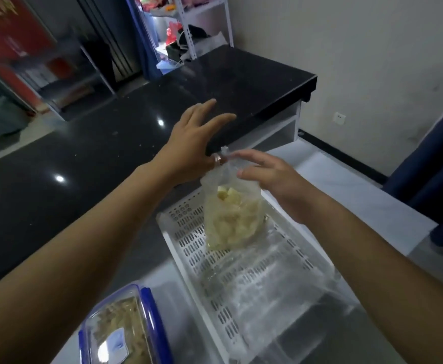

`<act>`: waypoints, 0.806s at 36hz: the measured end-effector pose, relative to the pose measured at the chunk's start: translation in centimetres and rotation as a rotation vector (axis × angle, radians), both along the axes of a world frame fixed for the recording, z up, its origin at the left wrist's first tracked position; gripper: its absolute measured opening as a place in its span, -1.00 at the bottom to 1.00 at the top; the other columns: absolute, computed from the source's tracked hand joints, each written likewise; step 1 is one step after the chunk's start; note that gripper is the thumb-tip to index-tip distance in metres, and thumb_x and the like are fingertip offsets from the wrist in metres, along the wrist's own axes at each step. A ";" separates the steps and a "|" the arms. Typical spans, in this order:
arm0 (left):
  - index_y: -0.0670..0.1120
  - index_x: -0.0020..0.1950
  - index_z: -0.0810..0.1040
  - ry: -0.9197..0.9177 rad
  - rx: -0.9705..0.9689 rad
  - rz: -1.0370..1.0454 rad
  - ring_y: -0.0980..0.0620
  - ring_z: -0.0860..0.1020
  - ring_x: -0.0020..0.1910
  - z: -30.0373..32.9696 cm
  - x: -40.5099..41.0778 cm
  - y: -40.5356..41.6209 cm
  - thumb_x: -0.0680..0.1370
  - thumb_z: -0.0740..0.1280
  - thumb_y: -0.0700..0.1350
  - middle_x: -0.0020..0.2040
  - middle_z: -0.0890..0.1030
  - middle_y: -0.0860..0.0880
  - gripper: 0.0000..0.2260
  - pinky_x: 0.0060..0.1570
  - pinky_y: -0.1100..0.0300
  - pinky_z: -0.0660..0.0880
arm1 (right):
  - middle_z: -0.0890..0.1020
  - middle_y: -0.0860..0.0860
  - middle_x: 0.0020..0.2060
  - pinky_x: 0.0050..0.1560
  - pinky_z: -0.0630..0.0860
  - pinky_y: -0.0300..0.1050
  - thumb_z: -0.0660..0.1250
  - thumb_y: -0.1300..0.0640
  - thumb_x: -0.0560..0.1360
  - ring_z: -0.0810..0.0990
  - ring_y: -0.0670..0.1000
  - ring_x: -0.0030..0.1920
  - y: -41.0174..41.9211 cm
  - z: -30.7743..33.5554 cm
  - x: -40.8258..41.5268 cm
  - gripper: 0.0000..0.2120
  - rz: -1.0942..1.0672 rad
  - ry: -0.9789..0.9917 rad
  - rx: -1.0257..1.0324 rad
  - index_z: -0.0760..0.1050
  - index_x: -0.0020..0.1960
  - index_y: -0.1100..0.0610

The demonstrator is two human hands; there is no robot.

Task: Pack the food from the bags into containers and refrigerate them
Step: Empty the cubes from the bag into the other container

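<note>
Over the far end of the white slotted plastic basket (188,248), left hand (188,143) pinches the clear bag of pale food chunks (228,219) at its neck; right hand (273,179) open, touching. Recommend steadying bag upright before opening.

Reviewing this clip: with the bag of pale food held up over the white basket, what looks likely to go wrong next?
1. The clear bag hangs by its twisted top, pinched by the left hand; the right hand only brushes it. A slip might drop it into the white basket.
2. Loose food could fall through the basket's slots.
3. The lidded container sits at the counter's near edge, close to the left forearm.
</note>
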State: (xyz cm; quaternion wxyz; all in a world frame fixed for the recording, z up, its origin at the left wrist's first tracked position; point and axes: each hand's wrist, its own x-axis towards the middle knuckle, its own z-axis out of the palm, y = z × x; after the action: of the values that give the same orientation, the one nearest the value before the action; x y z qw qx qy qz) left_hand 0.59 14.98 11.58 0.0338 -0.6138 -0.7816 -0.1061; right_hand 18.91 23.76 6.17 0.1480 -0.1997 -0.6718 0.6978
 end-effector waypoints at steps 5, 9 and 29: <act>0.04 0.23 0.63 -0.083 0.010 -0.034 -0.14 0.10 0.60 -0.6 0.1 0.5 0.51 0.49 -0.02 0.59 0.28 -0.05 -0.70 0.50 -0.17 0.09 | 0.53 -0.34 0.27 0.18 0.34 -0.29 0.40 0.00 0.49 0.41 -0.43 0.26 -0.2 -0.1 0.8 -0.64 0.146 0.046 0.022 0.56 0.27 -0.26; -0.06 0.07 0.70 -0.068 0.120 -0.024 -0.15 0.36 0.49 -1.3 0.5 -0.2 0.57 0.44 -0.04 0.41 0.53 -0.09 -0.86 0.43 -0.25 0.27 | 0.46 -0.49 0.24 0.09 0.30 -0.33 0.38 -0.12 0.42 0.35 -0.52 0.22 0.0 -0.8 1.8 -0.59 0.145 0.047 -0.016 0.51 0.25 -0.39; -0.03 0.19 0.66 -0.213 0.090 0.316 0.15 0.59 0.11 14.2 2.8 -9.5 0.62 0.35 -0.09 0.18 0.65 0.04 -0.83 0.14 0.21 0.53 | 0.44 -0.03 0.39 0.18 0.55 0.28 0.61 -0.09 0.18 0.47 0.16 0.35 -5.9 -4.8 2.4 -0.08 -0.021 -0.016 -0.653 0.32 0.47 -0.21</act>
State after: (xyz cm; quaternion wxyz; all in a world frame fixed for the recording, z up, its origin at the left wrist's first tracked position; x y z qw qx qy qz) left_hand 3.39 5.45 25.80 -0.0057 -0.4666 -0.8618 -0.1986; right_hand 21.28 17.82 1.34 0.0782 -0.2489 -0.4115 0.8733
